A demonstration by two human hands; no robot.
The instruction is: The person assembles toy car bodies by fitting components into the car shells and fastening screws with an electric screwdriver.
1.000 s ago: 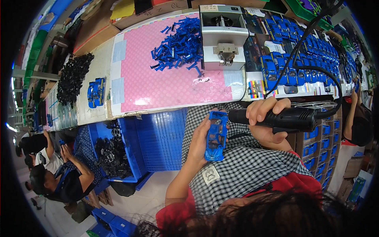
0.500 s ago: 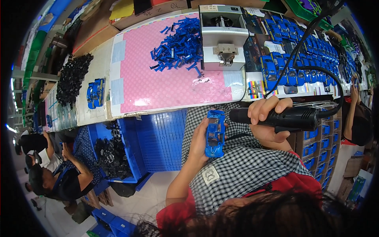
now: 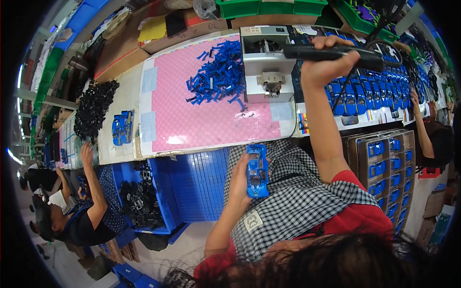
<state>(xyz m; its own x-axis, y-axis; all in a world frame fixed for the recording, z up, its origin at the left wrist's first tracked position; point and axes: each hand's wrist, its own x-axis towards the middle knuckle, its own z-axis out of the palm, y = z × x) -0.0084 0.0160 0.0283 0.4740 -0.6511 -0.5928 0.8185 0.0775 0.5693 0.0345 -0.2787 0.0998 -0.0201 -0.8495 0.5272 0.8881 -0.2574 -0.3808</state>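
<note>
My left hand (image 3: 237, 181) is wrapped round a blue toy car body (image 3: 258, 180), held in front of my checked apron with its window openings facing up. At the back, my raised right hand (image 3: 322, 71) grips a black corded electric screwdriver (image 3: 369, 58). Its front end is over the upper part of a grey metal box-shaped machine (image 3: 250, 61), which looks like a screw feeder; whether the two touch I cannot tell. A heap of small blue plastic parts (image 3: 218, 72) lies left of the machine on the pink mat (image 3: 192, 127).
Rows of blue car bodies (image 3: 367, 93) stand right of the machine. At left are two more blue pieces (image 3: 122, 127) and a pile of black parts (image 3: 93, 108). A blue crate (image 3: 165, 192) and a divided carton (image 3: 357, 153) flank me. Co-workers sit on both sides.
My right hand has carried the screwdriver away from the car body, up and forward to the machine. The car body has shifted slightly down in view, still in my left hand.
</note>
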